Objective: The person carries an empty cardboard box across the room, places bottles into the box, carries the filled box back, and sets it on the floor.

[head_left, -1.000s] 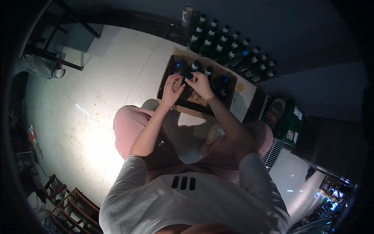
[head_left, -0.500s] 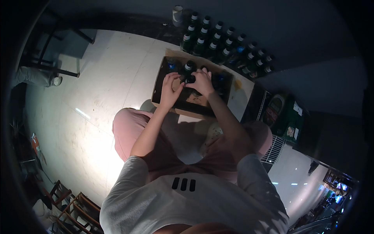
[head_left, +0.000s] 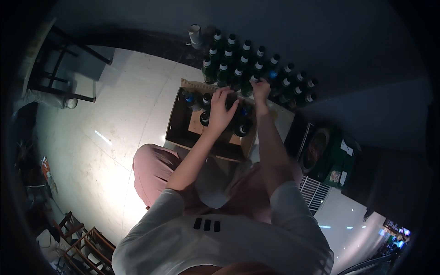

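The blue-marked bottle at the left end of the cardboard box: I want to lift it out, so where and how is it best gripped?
I'd take the bottle by its narrow neck, coming from above: the box is open-topped and the neck points up, while the neighbouring bottle leaves less room beside the body.

My right fingers (head_left: 260, 86) moved out of the box (head_left: 206, 150), now on the neck of a green bottle (head_left: 250, 85) just behind it. My left fingers (head_left: 220, 97) shifted right, over mid-box.
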`<state>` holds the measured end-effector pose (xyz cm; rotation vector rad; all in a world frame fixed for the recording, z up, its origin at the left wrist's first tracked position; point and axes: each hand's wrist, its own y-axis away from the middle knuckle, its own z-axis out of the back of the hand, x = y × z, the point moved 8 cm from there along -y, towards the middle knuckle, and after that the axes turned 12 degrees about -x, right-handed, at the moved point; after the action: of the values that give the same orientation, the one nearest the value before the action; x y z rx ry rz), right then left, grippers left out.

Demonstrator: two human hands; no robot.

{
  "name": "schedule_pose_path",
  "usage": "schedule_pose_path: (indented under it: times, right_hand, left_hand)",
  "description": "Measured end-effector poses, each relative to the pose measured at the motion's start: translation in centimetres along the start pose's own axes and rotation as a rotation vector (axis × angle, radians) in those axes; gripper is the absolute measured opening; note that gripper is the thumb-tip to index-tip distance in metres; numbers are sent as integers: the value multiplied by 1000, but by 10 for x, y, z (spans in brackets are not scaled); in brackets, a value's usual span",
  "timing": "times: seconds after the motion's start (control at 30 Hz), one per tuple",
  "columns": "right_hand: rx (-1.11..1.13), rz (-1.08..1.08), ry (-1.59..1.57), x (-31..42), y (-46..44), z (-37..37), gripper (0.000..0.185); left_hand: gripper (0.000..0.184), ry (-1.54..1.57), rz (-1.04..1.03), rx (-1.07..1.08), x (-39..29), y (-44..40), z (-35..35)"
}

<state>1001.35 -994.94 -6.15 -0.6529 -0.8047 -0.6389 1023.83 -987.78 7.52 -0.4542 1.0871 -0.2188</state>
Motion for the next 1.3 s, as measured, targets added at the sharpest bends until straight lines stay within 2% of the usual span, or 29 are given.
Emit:
schedule_pose_path:
  times: [0.13,0.23,0.4,0.53,0.6,0.77,0.9,1.03,1.17,1.23,1.3]
  right_hand:
    - [-26,-28,-95,13,2,-9,27]
    - [48,-79,-74,20,4,-10,23]
    - [13,137,-104,52,6,15,27]
    - [-49,282,-232,141,10,81,32]
    - [-44,325,-257,183,14,107,30]
    - [-28,412,-405,273,34,170,23]
    - [76,457,-404,320,69,185,23]
    - [312,466,-458,331,99,169,17]
    - [456,296,-546,323,131,141,19]
    - [508,351,-534,325,148,130,19]
    - [726,205,-570,307,160,100,28]
  left_hand:
    - [26,43,91,-49,9,5,2]
    - [25,41,95,-57,0,7,2]
    - [27,66,59,-58,-3,6,19]
    - [26,100,41,-101,-23,-6,45]
    - [29,124,127,-40,-29,-14,53]
    - [34,251,22,-140,-74,-42,93]
    - [50,219,-168,-100,-113,-56,119]
    - [47,207,-160,-127,-110,-57,138]
    - [37,157,-60,-164,-84,-47,163]
    - [36,146,-41,-174,-66,-39,173]
    - [34,138,-20,-186,-48,-28,180]
